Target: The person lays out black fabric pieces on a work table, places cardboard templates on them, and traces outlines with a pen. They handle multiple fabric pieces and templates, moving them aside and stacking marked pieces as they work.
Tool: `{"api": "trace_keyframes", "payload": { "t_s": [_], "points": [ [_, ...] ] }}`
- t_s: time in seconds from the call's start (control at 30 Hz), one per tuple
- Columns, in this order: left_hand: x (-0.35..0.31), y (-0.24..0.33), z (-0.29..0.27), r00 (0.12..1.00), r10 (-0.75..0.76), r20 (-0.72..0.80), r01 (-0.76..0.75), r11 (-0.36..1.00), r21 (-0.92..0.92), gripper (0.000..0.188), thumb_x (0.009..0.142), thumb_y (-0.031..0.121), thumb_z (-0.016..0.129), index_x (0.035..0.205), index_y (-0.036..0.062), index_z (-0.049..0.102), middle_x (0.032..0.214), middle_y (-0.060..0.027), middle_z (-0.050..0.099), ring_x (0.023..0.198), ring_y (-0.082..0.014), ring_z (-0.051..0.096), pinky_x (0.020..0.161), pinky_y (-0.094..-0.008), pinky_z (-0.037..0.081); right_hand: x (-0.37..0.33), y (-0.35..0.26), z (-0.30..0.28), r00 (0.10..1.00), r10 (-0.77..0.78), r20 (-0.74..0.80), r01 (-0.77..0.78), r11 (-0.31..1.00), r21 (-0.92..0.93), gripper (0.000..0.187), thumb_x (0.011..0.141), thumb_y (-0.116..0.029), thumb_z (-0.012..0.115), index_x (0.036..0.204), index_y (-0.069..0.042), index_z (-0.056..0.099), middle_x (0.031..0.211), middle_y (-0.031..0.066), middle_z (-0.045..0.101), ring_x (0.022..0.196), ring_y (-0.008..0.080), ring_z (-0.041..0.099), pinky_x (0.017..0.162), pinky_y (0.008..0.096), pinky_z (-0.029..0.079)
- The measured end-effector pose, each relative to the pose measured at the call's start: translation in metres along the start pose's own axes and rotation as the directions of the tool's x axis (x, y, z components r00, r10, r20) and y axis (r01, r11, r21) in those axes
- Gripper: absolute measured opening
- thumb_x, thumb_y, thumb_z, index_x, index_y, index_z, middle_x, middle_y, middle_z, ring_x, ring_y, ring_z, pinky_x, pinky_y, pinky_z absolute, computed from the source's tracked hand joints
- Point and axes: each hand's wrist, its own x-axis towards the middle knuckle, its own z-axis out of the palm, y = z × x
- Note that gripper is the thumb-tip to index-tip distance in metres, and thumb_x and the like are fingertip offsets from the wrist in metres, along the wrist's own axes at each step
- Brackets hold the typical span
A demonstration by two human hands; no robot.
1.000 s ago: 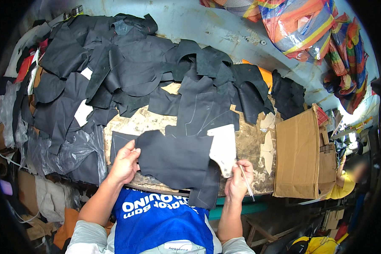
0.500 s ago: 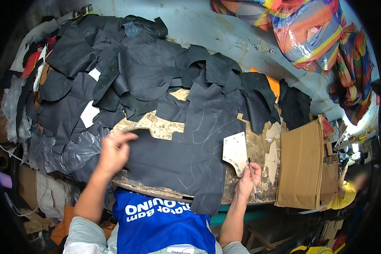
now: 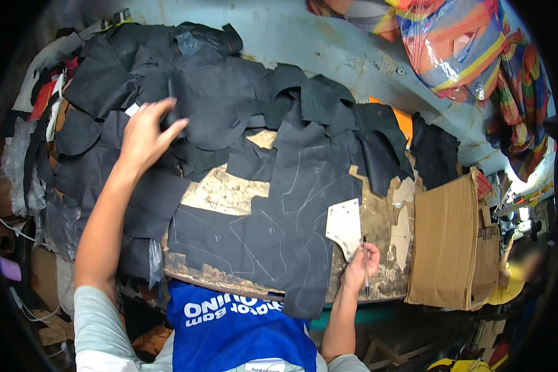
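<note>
My left hand (image 3: 147, 135) is held out over the heap of black leather pieces (image 3: 211, 105) at the far left, with thumb and fingers apart and nothing in them. In front of me lies a black leather piece (image 3: 229, 239) with several pale outlines drawn on it. My right hand (image 3: 361, 268) is closed on a slim dark pen (image 3: 366, 254), and it also grips the lower tip of a white pattern template (image 3: 343, 223). The template rests over the right edge of the marked leather. Another dark flat piece (image 3: 152, 201) lies left of the outlines.
A cardboard box (image 3: 441, 242) stands at the table's right end, beside small pale cut scraps (image 3: 400, 229). Worn wooden tabletop (image 3: 226, 192) shows between the leather. Colourful striped bags (image 3: 446, 49) hang at the upper right. A person in yellow (image 3: 508, 285) is at the far right.
My left hand has moved up and away to the left. A dark piece now lies farther left, and more outlines show on the leather. My right hand has hardly moved.
</note>
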Motion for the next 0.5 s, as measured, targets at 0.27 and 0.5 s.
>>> {"api": "trace_keyframes", "payload": {
  "t_s": [0.27, 0.5],
  "points": [
    [0.058, -0.036, 0.050, 0.833, -0.445, 0.328, 0.219, 0.811, 0.542, 0.047, 0.064, 0.024, 0.082, 0.103, 0.0053, 0.063, 0.110, -0.0140, 0.065, 0.109, -0.0334, 0.058, 0.092, -0.0554, 0.039, 0.004, 0.004, -0.002, 0.990, -0.020, -0.138, 0.026, 0.999, 0.041, 0.010, 0.089, 0.003, 0.053, 0.098, -0.001, 0.053, 0.088, 0.0054, 0.058, 0.080, 0.0110, 0.054, 0.074, 0.0240, 0.044],
    [0.056, -0.027, 0.034, 0.960, 0.067, 0.273, -0.132, 0.965, 0.225, 0.008, 0.072, 0.013, 0.065, 0.071, 0.0043, 0.064, 0.081, -0.0113, 0.063, 0.080, -0.0275, 0.060, 0.070, -0.0395, 0.044, 0.004, 0.003, 0.000, 0.995, 0.002, -0.095, -0.002, 1.000, 0.008, 0.012, 0.087, 0.003, 0.052, 0.099, 0.001, 0.054, 0.084, 0.0043, 0.058, 0.074, 0.0090, 0.053, 0.070, 0.0226, 0.043]
  ]
}}
